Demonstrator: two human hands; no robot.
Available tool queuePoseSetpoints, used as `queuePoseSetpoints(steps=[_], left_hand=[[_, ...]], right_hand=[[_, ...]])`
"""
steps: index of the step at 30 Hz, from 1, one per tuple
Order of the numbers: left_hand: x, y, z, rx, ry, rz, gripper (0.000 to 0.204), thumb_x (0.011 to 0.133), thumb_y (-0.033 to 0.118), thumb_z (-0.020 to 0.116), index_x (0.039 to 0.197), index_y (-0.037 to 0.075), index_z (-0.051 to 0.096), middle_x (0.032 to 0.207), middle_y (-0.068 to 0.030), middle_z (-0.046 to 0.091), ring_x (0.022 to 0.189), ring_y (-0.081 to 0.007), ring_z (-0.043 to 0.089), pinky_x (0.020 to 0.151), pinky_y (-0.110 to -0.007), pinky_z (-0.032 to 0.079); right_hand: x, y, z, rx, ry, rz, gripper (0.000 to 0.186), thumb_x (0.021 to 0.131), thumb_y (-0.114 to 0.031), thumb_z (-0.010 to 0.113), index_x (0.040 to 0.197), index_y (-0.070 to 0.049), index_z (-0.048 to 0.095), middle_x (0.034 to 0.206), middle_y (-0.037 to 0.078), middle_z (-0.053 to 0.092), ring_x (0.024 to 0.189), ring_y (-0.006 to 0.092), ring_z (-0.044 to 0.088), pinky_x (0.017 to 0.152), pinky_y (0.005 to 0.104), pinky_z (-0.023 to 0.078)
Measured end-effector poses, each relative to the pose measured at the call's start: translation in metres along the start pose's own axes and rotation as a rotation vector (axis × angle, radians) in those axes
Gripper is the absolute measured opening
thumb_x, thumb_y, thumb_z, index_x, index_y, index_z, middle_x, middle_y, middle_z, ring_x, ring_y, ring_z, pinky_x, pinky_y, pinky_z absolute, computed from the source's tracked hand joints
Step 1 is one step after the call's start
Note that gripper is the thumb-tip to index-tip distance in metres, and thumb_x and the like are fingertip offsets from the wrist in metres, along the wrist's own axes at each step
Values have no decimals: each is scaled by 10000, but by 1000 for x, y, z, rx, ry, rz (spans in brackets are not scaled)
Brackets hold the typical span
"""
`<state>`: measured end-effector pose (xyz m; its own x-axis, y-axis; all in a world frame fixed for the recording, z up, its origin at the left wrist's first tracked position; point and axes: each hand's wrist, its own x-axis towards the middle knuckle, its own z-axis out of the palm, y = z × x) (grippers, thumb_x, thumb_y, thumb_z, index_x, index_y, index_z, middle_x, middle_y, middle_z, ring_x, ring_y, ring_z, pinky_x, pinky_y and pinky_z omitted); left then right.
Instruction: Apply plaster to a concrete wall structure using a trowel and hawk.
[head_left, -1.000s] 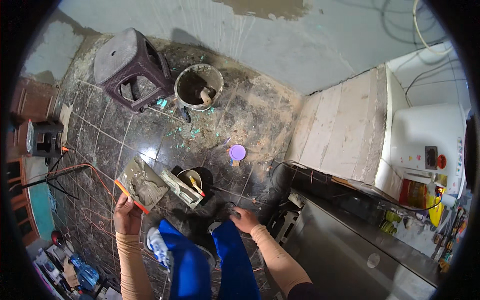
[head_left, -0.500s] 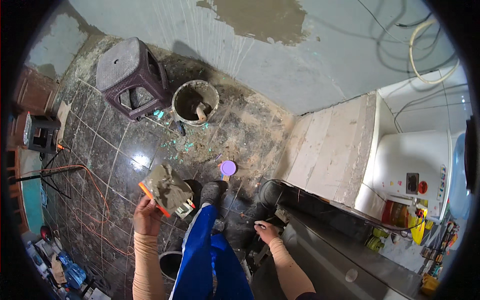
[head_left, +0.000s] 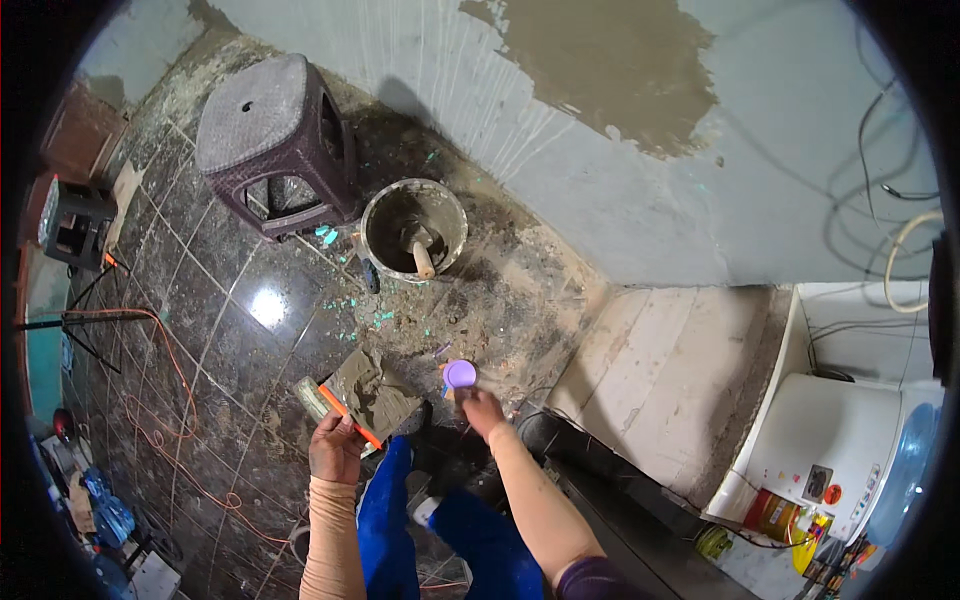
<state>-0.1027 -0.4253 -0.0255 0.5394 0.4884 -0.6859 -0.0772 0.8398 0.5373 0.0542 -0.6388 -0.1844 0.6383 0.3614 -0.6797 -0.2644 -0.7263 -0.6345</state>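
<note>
Biggest of all, on the far side: a grey wall [head_left: 800, 180] with a brown, wet-looking patch [head_left: 610, 75]. Next, dark floor tiles [head_left: 180, 230]. At far left, a brown plastic stool [head_left: 255, 110], standing on its legs near the wall, maybe to leave room for feet. Just right of the stool, a round bucket [head_left: 378, 212], mouth up, likely to keep the mix inside.

Nearer, left of the middle, a flat orange-edged plate [head_left: 333, 401] with a lump of wet mortar [head_left: 378, 392] on top. Held by the edge, likely to leave the top free, and fairly flat, likely to stop the mortar from sliding off. Around the orange edge, the left hand [head_left: 335, 448], with fingers and thumb pinched tight. Mortar just beyond those fingers, to the far right of them.

On the right, the right hand [head_left: 482, 412], with fingers bent. Cannot tell if holding something or not. In the bucket, a pale tool handle [head_left: 423, 262], leaning toward the near rim, perhaps for easy grabbing. Smallest, a round purple lid or cup [head_left: 459, 374], just past the right fingers. Cannot tell if touching.
</note>
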Motion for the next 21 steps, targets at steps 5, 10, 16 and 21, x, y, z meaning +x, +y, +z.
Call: queuePoseSetpoints(steps=[5,10,16,21], left_hand=[[10,-19,-14,-36,87,39,140,911,53,514,1013,-1,593,880,-40,621,789,-160,606,759,-338,525],[29,-48,-41,-53,160,98,118,903,50,527,998,7,582,825,-19,584,740,-124,561,745,-322,503],[59,-61,-85,24,238,116,81,903,67,551,944,16,598,772,-1,562,703,-111,553,681,-285,505],[66,-54,-92,55,199,106,179,906,52,519,1058,10,604,912,-42,646,792,-144,617,763,-337,527]], right_hand=[[121,-84,4,290,-79,27,362,846,-404,562,999,-81,614,782,174,664,744,348,649,716,434,499],[192,-132,41,-183,426,-375,416,852,-418,578,1098,-94,493,1013,206,632,918,408,593,795,507,454],[227,-130,56,-256,348,-410,457,842,-357,598,1160,-65,448,1089,259,587,1011,462,540,876,502,428],[214,-133,48,-415,370,-440,390,786,-249,623,1109,-55,520,1036,246,616,990,457,552,866,499,440]])
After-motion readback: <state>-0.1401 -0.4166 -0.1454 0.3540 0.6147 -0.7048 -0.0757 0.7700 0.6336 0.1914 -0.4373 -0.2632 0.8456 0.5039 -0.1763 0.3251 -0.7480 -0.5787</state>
